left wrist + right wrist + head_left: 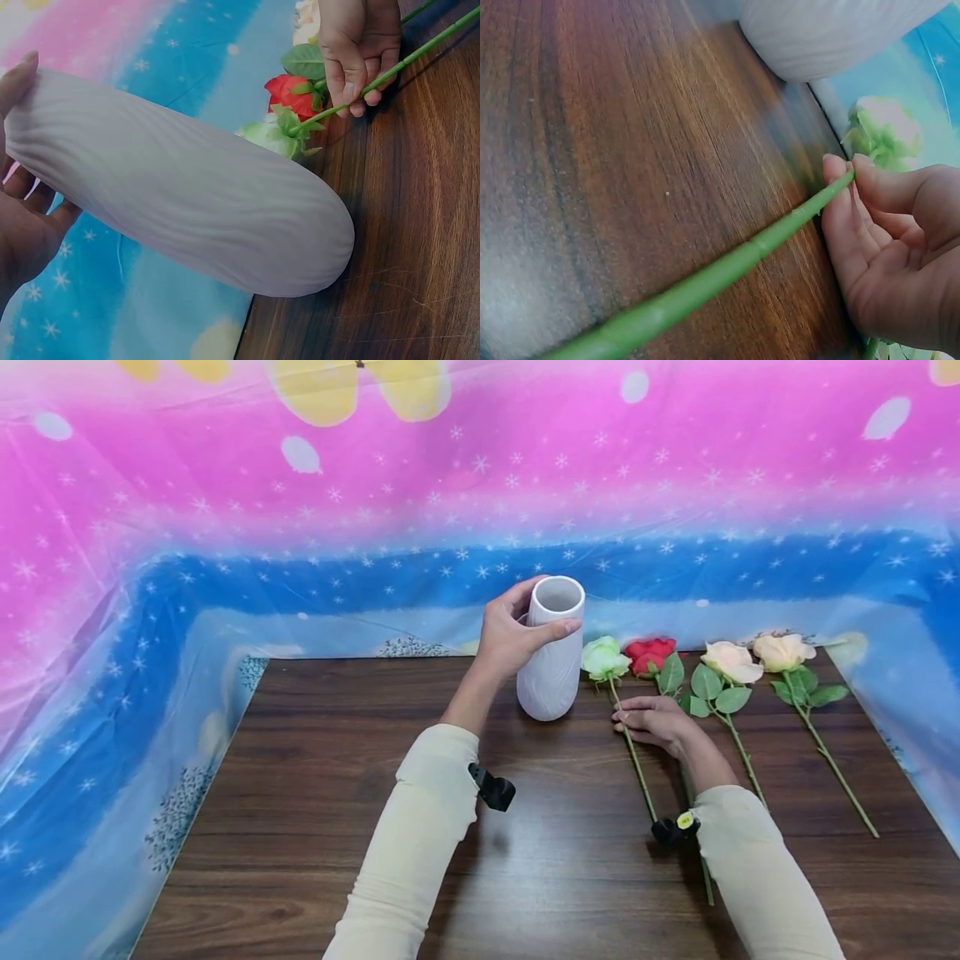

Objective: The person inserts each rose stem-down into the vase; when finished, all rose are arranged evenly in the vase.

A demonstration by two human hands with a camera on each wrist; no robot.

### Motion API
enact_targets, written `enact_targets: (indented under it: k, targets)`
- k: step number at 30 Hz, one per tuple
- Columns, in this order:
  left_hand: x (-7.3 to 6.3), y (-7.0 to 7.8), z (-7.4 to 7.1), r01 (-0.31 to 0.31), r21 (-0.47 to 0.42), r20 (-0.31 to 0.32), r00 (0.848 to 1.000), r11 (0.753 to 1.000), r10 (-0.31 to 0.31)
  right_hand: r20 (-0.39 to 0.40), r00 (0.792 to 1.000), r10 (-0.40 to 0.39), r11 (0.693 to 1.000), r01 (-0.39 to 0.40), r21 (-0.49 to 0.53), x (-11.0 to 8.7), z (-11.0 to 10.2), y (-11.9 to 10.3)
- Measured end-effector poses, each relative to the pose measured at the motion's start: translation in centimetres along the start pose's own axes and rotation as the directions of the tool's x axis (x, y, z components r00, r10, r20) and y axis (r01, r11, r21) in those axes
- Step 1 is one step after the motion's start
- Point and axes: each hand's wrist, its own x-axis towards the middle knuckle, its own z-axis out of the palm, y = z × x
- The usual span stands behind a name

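Note:
A white vase (550,681) with wavy ridges stands near the table's back edge, its round mouth facing up. My left hand (512,631) grips it near the rim, thumb across the front and fingers behind. To its right, my right hand (654,723) pinches the green stem (761,244) of a pale green-white rose (604,657) between thumb and fingers. That rose's bloom points toward the back edge, close beside the vase. In the left wrist view the vase (187,187) partly covers the bloom (271,139).
A red rose (649,654) lies just right of the green-white one, its stem partly behind my right hand. Farther right lie two peach roses, one nearer (732,662) and one by the right edge (783,652). A patterned cloth (420,589) hangs behind the brown wooden table (322,793).

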Motion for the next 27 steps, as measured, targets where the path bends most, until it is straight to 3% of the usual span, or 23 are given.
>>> enact_targets:
  k: [13,20,27]
  targets:
    - [0.1,0.1,-0.2,-0.005,-0.014,-0.004,1.0,1.0,0.005,0.068,0.998,-0.007,0.997,0.002,0.075,0.0,0.0,-0.4]
    - [0.1,0.0,-0.2,-0.025,-0.012,0.002,1.0,1.0,0.025,0.046,0.999,-0.029,0.992,0.023,0.126,-0.3,0.6,-1.5]
    - [0.1,-0.1,-0.1,-0.025,-0.008,0.005,1.0,1.0,0.025,0.016,0.995,-0.103,0.974,0.098,0.206,-0.9,0.9,-2.4]
